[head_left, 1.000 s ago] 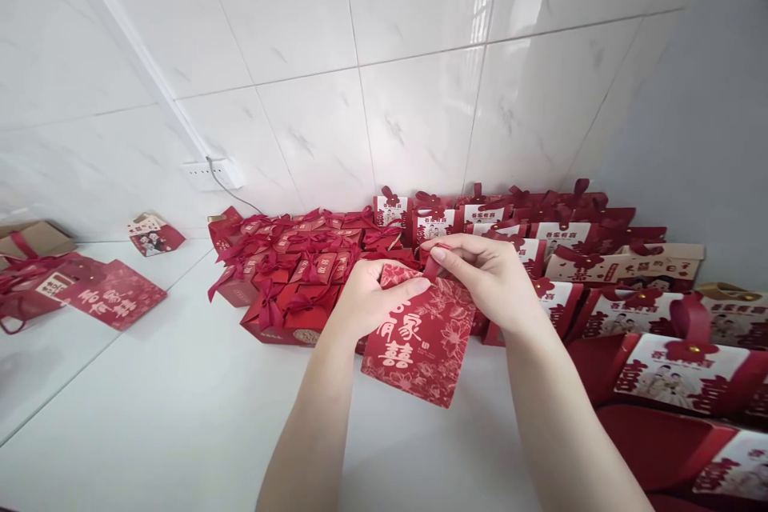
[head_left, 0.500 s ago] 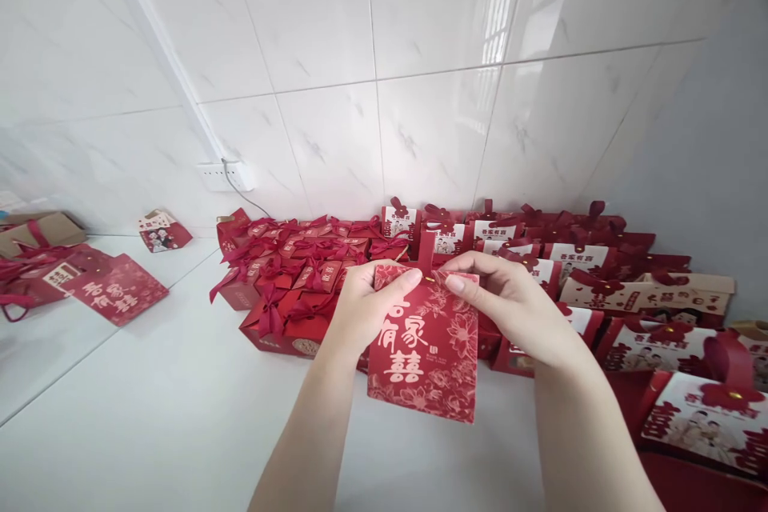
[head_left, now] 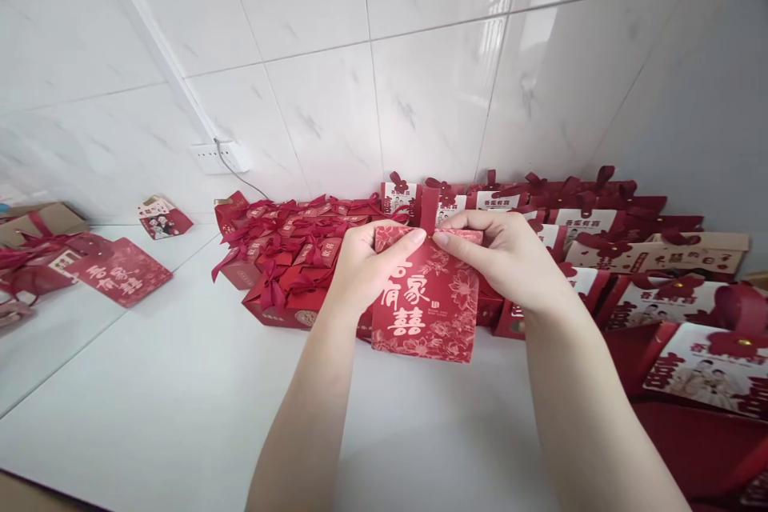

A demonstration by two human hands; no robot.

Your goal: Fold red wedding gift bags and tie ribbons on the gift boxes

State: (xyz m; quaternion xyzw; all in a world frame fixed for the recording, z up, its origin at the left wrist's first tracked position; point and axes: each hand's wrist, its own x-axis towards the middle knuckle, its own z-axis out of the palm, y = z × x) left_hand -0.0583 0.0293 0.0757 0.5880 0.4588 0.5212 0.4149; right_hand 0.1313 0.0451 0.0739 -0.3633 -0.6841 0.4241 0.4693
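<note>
Between both hands hangs a red gift box (head_left: 425, 304) with pale Chinese lettering and a flower print, held upright by its top edge. A red strap (head_left: 430, 210) stands up from the middle of that edge. My left hand (head_left: 367, 260) grips the top left, its thumb on the front. From the right, my right hand (head_left: 502, 252) pinches the same edge, its thumb close to the other thumb near the strap's base. The fingers behind the box are mostly hidden. Just beyond are red gift boxes with ribbon bows (head_left: 288, 288).
Several strap-handled gift boxes (head_left: 699, 372) with couple pictures stand in rows at the right. A flat red box (head_left: 124, 272) and a small picture box (head_left: 162, 218) lie on the white table (head_left: 180, 400) at left. A socket strip (head_left: 219, 158) with a cable is on the tiled wall.
The view has tipped slightly downward. The box now hangs with its lower edge leaning back more, and both thumbs have come closer together at the strap's base.
</note>
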